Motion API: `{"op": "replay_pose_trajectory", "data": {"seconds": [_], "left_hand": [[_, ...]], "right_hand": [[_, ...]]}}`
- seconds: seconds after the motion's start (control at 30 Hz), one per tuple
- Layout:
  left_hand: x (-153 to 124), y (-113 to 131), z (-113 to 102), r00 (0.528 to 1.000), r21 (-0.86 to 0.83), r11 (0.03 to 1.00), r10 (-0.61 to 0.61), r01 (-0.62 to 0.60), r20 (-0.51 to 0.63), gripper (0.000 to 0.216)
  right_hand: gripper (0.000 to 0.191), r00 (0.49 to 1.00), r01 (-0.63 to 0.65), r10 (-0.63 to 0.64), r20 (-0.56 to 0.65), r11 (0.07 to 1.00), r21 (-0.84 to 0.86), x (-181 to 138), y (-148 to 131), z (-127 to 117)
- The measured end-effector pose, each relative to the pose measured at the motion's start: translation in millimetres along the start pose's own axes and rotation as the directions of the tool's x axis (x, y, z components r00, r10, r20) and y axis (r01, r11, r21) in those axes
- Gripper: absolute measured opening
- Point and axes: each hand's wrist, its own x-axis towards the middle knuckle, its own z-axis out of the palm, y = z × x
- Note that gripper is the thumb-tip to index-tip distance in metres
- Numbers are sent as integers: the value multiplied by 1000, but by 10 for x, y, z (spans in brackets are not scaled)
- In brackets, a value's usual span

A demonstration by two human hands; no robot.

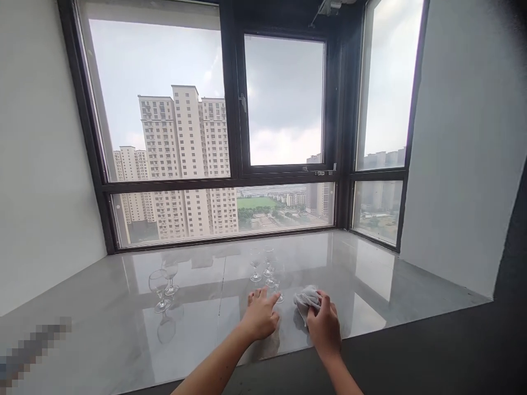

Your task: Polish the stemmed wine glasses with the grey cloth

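Observation:
My right hand [325, 323] is closed on a crumpled light grey cloth [308, 299], held just above or against the glossy windowsill. My left hand [261, 317] is beside it, fingers apart and partly bent, with no object visible in its grasp. Right by its fingertips is the foot of a clear stemmed glass [280, 298]; whether they touch I cannot tell. Behind that hand stand several more stemmed glasses, among them one at the group's left [256, 270]. Two further stemmed glasses, a front one [160, 288] and a rear one [171, 278], stand upright farther left.
The wide grey tiled sill [197, 340] reflects the window and has a seam down its middle. Dark window frames [236, 181] border it at the back. White walls [457, 164] rise at both sides. The sill's front edge runs below my hands.

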Motion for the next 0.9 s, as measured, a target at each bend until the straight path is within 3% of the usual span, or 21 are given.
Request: {"op": "replay_pose_trajectory", "data": {"seconds": [0.13,0.2,0.3,0.4,0.47,0.63,0.77,0.9], "left_hand": [[414,211,84,998,16,1000,-11,10,68,52],[394,210,89,998,19,1000,-6,5,57,46],[93,64,65,1000,7,1000,-8,8,26,46],[-457,-300,-32,996,1,996,-88,88,-13,48],[-895,-647,-160,976,34,975,-216,218,-40,48],[-1786,-1513,-554,859,161,846,-485,509,-164,50],[-1946,-1885,-714,788,166,771,-586,614,-190,52],[-1853,-1969,-699,748,165,730,-642,663,-169,53]], "right_hand": [[35,1000,-2,2,-16,1000,17,8,2,14],[35,1000,0,0,-18,1000,20,9,4,15],[34,1000,-9,9,-15,1000,14,5,11,3],[34,1000,-1,1,-10,1000,8,-5,35,-3],[35,1000,12,-12,-3,1000,5,-16,55,4],[41,1000,-3,3,9,1000,-21,-19,97,47],[43,997,-43,44,65,999,-24,16,119,66],[46,994,-71,74,86,997,-29,34,127,57]]}}
